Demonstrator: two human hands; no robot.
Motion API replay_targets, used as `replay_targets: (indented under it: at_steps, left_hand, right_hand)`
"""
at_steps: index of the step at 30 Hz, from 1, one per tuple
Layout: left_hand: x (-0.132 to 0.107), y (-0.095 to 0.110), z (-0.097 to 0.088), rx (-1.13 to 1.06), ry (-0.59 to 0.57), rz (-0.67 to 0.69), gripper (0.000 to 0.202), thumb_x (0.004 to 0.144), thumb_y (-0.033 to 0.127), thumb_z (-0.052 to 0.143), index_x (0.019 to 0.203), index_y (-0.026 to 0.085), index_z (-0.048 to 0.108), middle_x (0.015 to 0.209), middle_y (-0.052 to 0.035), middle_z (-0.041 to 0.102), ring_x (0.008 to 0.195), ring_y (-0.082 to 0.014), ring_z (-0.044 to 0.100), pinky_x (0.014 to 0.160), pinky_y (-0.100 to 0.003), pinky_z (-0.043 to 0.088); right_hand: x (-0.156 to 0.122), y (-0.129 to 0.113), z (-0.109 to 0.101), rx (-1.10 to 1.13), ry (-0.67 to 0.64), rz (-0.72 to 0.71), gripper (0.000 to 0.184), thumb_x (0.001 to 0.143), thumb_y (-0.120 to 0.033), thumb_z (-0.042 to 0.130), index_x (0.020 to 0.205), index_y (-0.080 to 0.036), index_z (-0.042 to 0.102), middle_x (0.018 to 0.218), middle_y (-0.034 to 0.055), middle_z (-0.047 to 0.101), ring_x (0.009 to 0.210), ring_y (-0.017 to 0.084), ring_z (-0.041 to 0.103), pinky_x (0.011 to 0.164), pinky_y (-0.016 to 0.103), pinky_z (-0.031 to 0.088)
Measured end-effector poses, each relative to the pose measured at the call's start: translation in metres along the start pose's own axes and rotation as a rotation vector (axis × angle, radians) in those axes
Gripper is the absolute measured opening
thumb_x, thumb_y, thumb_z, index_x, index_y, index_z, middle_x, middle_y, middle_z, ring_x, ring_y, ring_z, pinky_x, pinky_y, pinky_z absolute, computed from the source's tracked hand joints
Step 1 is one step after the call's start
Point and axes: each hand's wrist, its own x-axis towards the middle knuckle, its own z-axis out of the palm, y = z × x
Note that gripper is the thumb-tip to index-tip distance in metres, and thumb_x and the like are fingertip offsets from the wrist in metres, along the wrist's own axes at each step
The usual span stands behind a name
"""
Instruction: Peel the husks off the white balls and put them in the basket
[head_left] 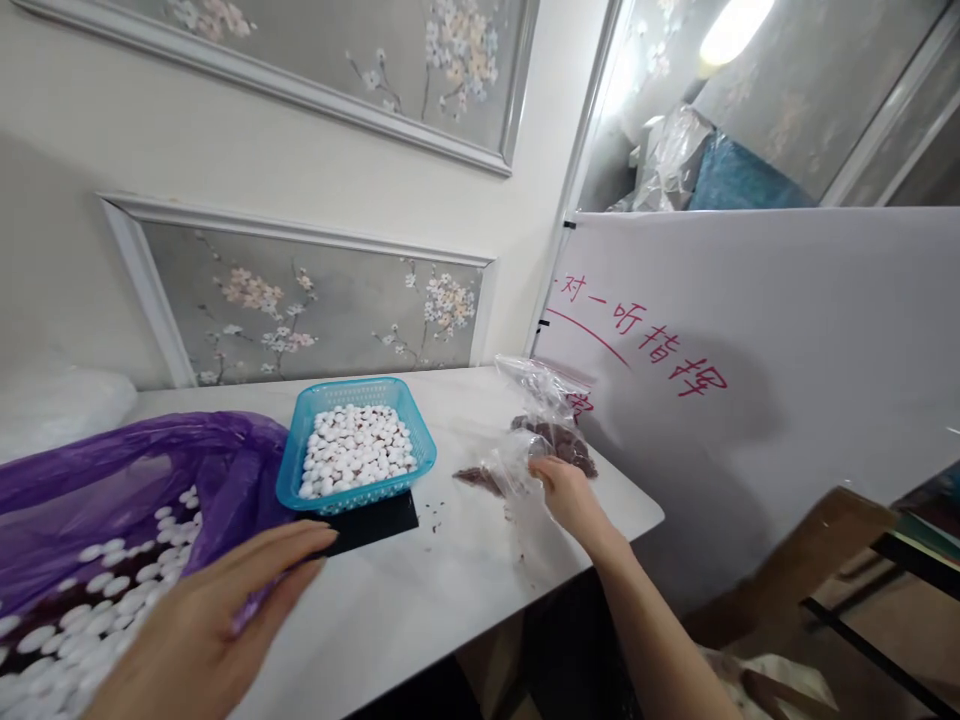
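Note:
My right hand [570,497] is closed on the edge of a clear plastic bag [514,460] lying on the white table. Beside and behind it is another clear bag [559,440] with dark brown contents. My left hand [225,610] reaches in from the lower left, fingers stretched out and holding nothing I can see. It hovers in front of a purple plastic bag [240,470] filled with white round pieces [112,585]. A blue plastic basket [409,410] of similar white pieces sits past my left fingertips, with a flat black object [382,522] in front of it.
Dark crumbs [431,520] are scattered on the white tabletop [390,600]. A whiteboard [787,330] with red handwriting borders the table's right side. A panelled wall [337,230] rises behind. Brown cardboard [817,540] stands at the lower right.

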Motion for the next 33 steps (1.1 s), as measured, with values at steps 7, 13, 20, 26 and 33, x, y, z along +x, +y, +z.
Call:
replay_targets:
  at_steps: [7,13,20,26,33]
  left_hand:
    - [-0.001,0.046,0.095,-0.280,-0.361,-0.170,0.046,0.079,0.042,0.053,0.120,0.022,0.059,0.125,-0.0100,0.063,0.097,-0.0244,0.067,0.077,-0.032,0.057]
    - [0.027,0.056,0.154,-0.289,-0.325,-0.229,0.056,0.080,0.036,0.053,0.129,0.012,0.040,0.110,-0.0163,0.065,0.078,-0.0227,0.070,0.073,-0.036,0.054]
    - [0.039,0.066,0.162,-0.280,-0.385,-0.150,0.026,0.078,0.016,0.045,0.104,0.020,0.048,0.076,-0.0016,0.065,0.062,-0.0184,0.067,0.061,-0.030,0.051]
    - [0.047,0.080,0.147,-0.245,-0.408,-0.094,0.033,0.073,0.011,0.044,0.104,0.020,0.050,0.068,0.0018,0.061,0.054,-0.0164,0.064,0.053,-0.026,0.047]
    - [0.052,0.086,0.152,-0.228,-0.394,-0.064,0.036,0.075,0.012,0.043,0.109,0.016,0.053,0.076,-0.0033,0.063,0.058,-0.0175,0.065,0.055,-0.027,0.048]
  right_hand:
    - [0.009,-0.043,0.019,-0.089,-0.248,-0.082,0.038,0.076,-0.018,0.061,0.113,-0.026,0.062,0.102,0.0042,0.064,0.082,0.019,0.063,0.068,0.024,0.043]
    - [-0.002,-0.065,0.014,-0.084,-0.319,-0.095,0.050,0.079,-0.018,0.059,0.128,-0.022,0.050,0.106,0.0095,0.061,0.085,0.023,0.063,0.067,0.028,0.043]
    - [0.015,-0.050,0.015,-0.007,-0.451,-0.142,0.023,0.075,-0.004,0.048,0.080,-0.016,0.066,0.072,0.0040,0.067,0.067,0.016,0.061,0.062,0.023,0.040]
    - [0.022,-0.032,0.020,0.015,-0.416,-0.073,0.035,0.081,-0.004,0.041,0.104,-0.019,0.062,0.088,0.0031,0.070,0.075,0.015,0.062,0.064,0.022,0.043]
    - [0.017,-0.040,0.022,-0.072,-0.418,-0.114,0.023,0.093,-0.019,0.042,0.099,-0.017,0.064,0.098,0.0054,0.068,0.088,0.018,0.063,0.075,0.030,0.047]
